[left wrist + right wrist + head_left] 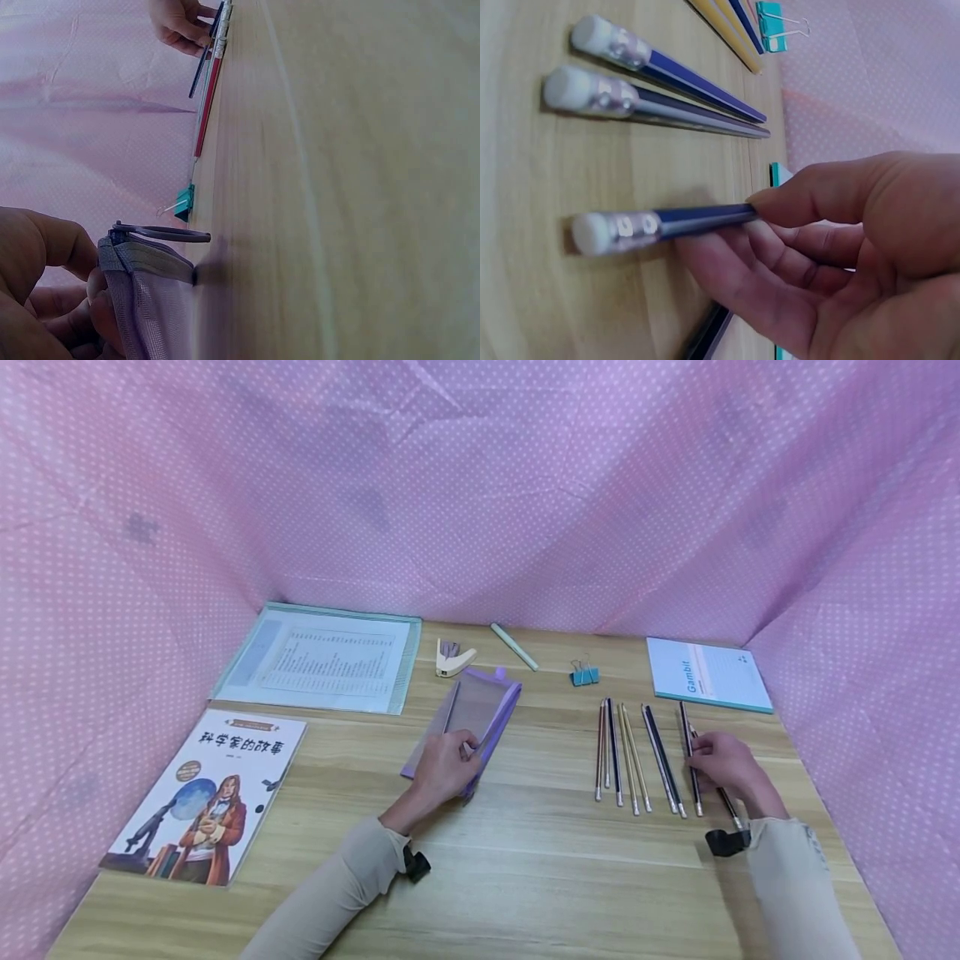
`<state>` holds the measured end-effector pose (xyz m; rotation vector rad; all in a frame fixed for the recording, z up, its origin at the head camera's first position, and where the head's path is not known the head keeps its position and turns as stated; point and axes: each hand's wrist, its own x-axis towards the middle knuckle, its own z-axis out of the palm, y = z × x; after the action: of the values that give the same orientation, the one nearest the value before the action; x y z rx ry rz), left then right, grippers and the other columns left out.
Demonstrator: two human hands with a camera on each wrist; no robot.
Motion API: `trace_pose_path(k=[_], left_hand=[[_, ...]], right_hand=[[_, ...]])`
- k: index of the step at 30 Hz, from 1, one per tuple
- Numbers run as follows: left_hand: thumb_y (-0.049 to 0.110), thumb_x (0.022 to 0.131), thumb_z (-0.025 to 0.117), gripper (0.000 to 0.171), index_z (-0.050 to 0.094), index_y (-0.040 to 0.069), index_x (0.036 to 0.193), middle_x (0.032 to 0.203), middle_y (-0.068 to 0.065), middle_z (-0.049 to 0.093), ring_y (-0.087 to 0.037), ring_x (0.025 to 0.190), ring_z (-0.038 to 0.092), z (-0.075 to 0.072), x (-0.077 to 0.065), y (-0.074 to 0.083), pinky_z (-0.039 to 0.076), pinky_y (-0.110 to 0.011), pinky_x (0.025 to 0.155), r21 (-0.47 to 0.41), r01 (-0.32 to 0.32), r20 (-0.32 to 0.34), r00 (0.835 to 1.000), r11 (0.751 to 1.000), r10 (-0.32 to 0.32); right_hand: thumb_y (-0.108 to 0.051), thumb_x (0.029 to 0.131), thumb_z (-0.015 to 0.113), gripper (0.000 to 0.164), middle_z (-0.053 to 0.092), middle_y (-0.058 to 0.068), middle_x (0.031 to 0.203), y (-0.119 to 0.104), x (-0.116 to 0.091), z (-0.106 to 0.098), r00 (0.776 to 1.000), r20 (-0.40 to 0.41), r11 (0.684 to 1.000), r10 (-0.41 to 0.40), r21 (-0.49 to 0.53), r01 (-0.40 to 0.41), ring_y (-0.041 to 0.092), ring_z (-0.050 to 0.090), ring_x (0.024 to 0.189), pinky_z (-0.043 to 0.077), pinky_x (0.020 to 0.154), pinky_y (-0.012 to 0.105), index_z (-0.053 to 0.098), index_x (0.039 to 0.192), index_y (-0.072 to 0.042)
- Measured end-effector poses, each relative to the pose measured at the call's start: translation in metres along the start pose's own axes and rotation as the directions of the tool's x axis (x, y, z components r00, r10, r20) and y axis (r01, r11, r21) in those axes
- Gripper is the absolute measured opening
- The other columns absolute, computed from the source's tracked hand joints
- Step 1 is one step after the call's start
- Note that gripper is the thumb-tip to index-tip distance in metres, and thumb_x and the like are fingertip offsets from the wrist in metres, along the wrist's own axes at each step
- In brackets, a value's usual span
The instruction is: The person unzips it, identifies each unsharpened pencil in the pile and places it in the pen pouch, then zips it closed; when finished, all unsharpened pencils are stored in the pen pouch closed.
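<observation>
My left hand (447, 766) grips the near end of a purple mesh zip pouch (487, 693). The zip pull (165, 234) sticks out past my fingers in the left wrist view. A thin, dark, pencil-like line (452, 706) shows at the pouch. On the right, my right hand (726, 767) pinches a dark pencil (697, 219) with a white eraser, thumb on one side and fingers on the other. Another dark pencil (709, 330) lies partly hidden beneath that hand. Left of it, several dark, yellow and reddish pencils (628, 760) lie side by side, erasers towards me.
Behind the pouch are a small stapler (453, 660), a pale green pen-like stick (514, 647) and a teal binder clip (584, 674). A notebook (708, 675) lies back right. A document folder (322, 656) and a picture-covered book (210, 797) lie left. Pink dotted cloth (480, 510) encloses the table.
</observation>
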<state>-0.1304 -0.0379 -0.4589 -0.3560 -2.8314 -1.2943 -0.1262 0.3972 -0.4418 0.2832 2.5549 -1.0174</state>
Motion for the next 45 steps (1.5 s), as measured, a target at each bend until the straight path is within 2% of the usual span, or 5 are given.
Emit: trace_pose_path(k=[20,25,30,38,45], left_hand=[[0.003,0.08,0.066,0.005,0.071,0.004,0.083,0.05,0.001,0.056,-0.001,0.04,0.043,0.0,-0.001,0.0,0.033,-0.018,0.037,-0.006,-0.001,0.0,1.0,1.0,0.001],[0.004,0.081,0.066,0.005,0.071,0.003,0.084,0.05,0.002,0.056,-0.002,0.039,0.043,0.0,-0.001,0.0,0.033,-0.018,0.037,-0.012,0.003,0.005,1.0,1.0,-0.002],[0.003,0.079,0.066,0.006,0.07,0.003,0.083,0.051,0.001,0.057,-0.002,0.04,0.044,0.001,-0.001,-0.001,0.034,-0.018,0.037,-0.013,-0.002,0.001,1.0,1.0,0.002],[0.004,0.079,0.067,0.006,0.071,0.004,0.083,0.051,0.001,0.058,-0.002,0.041,0.044,0.001,-0.001,-0.001,0.034,-0.019,0.037,-0.008,-0.01,-0.006,1.0,1.0,0.01],[0.004,0.08,0.067,0.006,0.071,0.003,0.084,0.053,0.0,0.06,-0.002,0.042,0.045,0.001,0.0,-0.002,0.035,-0.018,0.038,-0.005,-0.011,-0.008,1.0,1.0,0.011]], right_hand=[[0.004,0.097,0.05,0.055,0.063,-0.005,0.094,0.023,0.0,0.0,0.993,0.072,0.912,-0.089,0.407,0.052,0.002,0.068,0.08,0.062,0.072,0.027,0.024,0.139,0.027],[0.005,0.099,0.047,0.042,0.068,-0.006,0.097,0.031,0.001,-0.001,0.97,0.117,0.776,-0.215,0.623,0.097,0.007,0.071,0.088,0.062,0.078,0.028,0.03,0.134,0.023],[0.009,0.099,0.043,0.026,0.07,0.001,0.105,0.039,-0.001,0.0,0.922,0.129,0.596,-0.365,0.793,0.125,0.013,0.071,0.096,0.062,0.082,0.031,0.051,0.12,-0.005],[0.005,0.102,0.042,0.03,0.07,0.004,0.116,0.04,-0.005,0.004,0.909,0.13,0.51,-0.396,0.855,0.1,0.017,0.072,0.104,0.059,0.09,0.031,0.056,0.125,-0.009],[0.009,0.103,0.031,0.041,0.07,0.01,0.12,0.037,-0.003,0.01,0.851,0.169,0.384,-0.498,0.922,0.042,0.019,0.071,0.109,0.057,0.094,0.03,0.058,0.129,-0.006]])
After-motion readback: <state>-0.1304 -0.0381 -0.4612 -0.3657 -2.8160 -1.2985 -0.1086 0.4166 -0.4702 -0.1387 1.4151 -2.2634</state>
